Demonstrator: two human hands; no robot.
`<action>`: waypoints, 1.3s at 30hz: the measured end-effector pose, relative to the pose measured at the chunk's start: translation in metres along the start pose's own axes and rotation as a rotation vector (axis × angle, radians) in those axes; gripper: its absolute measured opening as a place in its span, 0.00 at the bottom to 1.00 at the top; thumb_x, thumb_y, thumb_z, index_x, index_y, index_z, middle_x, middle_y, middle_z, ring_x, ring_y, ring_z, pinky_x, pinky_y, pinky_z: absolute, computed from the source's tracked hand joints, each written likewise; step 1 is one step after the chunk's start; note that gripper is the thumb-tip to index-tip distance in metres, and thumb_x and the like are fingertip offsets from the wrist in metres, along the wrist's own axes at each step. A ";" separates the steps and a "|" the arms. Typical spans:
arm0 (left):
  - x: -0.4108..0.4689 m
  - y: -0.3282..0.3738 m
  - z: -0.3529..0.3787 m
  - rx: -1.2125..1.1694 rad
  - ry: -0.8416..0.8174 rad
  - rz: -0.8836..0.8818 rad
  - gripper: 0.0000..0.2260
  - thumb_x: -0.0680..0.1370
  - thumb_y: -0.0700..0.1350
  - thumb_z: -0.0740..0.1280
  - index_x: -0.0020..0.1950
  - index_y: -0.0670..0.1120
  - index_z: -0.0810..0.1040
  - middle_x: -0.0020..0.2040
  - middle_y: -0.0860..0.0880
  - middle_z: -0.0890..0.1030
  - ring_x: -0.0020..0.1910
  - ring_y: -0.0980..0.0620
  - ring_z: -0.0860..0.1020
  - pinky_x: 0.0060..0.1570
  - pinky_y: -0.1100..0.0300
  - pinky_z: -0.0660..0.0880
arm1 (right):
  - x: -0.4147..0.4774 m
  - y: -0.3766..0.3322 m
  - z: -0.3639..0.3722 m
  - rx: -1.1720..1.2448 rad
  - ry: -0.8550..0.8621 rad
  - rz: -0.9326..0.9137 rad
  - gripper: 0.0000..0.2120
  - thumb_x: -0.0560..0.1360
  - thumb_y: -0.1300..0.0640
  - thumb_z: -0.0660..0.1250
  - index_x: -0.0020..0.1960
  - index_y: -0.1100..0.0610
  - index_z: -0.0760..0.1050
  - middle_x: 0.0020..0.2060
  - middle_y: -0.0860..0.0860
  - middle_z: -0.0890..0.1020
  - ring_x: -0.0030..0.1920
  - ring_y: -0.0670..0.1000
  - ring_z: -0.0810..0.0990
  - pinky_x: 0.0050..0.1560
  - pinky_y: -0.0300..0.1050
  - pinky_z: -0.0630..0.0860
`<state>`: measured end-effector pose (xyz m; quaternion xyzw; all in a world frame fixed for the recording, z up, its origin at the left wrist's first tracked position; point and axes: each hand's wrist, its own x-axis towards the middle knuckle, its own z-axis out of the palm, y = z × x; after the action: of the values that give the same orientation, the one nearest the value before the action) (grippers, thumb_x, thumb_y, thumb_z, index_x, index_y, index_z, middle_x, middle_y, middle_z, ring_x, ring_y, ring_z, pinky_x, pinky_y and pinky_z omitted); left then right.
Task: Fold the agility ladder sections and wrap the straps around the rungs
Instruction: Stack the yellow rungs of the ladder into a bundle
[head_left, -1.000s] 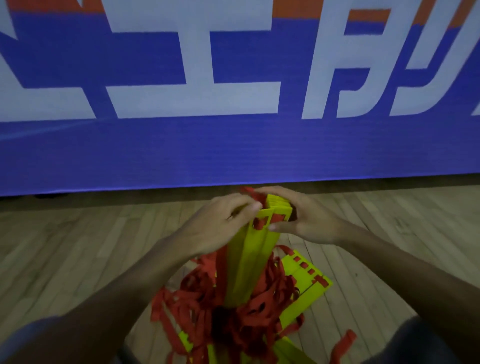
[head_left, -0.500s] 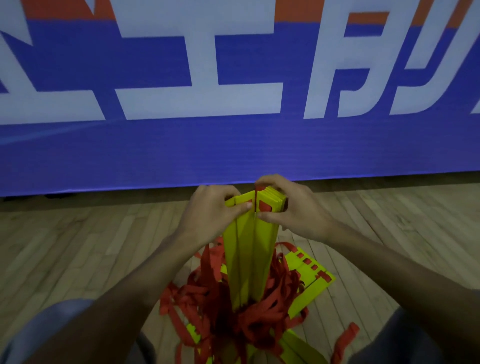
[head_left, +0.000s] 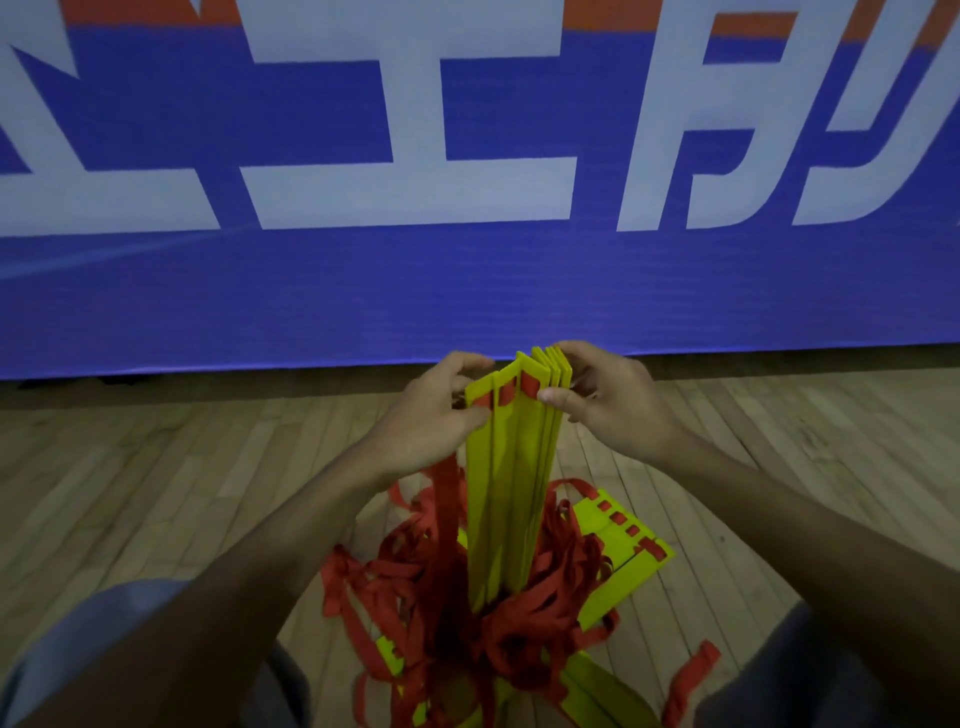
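- Since a second ago the stack of flat yellow plastic rungs (head_left: 511, 493) has been brought from a lean to nearly upright, and the left hand (head_left: 431, 415) has slid from across its top to its 9 o'clock edge.
- Now the left hand grips that edge near the top, thumb on the front face and fingers curled behind. I judge it is squaring the front rung against the others.
- At 3 o'clock of the stack's top, the right hand (head_left: 608, 405) clamps the rungs, thumb in front and fingers curled over the far side, which keeps the gathered rungs pressed into one pack.
- Standing the stack on end lets the red webbing straps (head_left: 524, 613) fall clear. They lie in a tangled heap around its foot at 6 o'clock.
- One red strap (head_left: 447, 509) runs straight down from under the left hand, likely kept taut so it does not catch between rungs.
- More yellow rungs (head_left: 631, 556) lie flat on the wooden plank floor (head_left: 156, 493) at 4 o'clock of the stack's foot, so folding looks unfinished and wrapping has not begun.
- Behind, at 12 o'clock, hangs a blue banner with large white lettering (head_left: 467, 291).
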<state>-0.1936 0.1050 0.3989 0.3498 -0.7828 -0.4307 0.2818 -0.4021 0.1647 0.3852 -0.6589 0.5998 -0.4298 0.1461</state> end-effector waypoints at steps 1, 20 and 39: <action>-0.002 0.001 0.000 -0.014 -0.049 0.017 0.15 0.78 0.36 0.66 0.64 0.44 0.73 0.54 0.51 0.81 0.55 0.53 0.80 0.56 0.56 0.76 | 0.000 0.002 0.000 0.015 0.017 0.020 0.13 0.73 0.54 0.74 0.57 0.51 0.78 0.43 0.38 0.82 0.43 0.38 0.82 0.49 0.48 0.81; -0.002 -0.006 0.013 0.034 0.189 0.156 0.12 0.71 0.37 0.75 0.42 0.54 0.79 0.41 0.50 0.84 0.40 0.54 0.83 0.46 0.57 0.80 | -0.010 -0.025 0.004 0.160 -0.210 0.013 0.17 0.76 0.45 0.63 0.63 0.44 0.76 0.53 0.44 0.82 0.51 0.49 0.83 0.49 0.54 0.82; -0.002 0.003 0.012 0.071 0.098 0.106 0.05 0.78 0.42 0.69 0.52 0.45 0.84 0.45 0.54 0.85 0.47 0.60 0.82 0.51 0.66 0.76 | 0.010 -0.013 -0.009 -0.106 -0.130 -0.017 0.11 0.73 0.58 0.73 0.55 0.56 0.80 0.47 0.49 0.84 0.49 0.50 0.82 0.54 0.53 0.78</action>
<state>-0.2018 0.1138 0.3957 0.3382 -0.8001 -0.3696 0.3299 -0.4009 0.1619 0.4038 -0.6973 0.6054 -0.3549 0.1461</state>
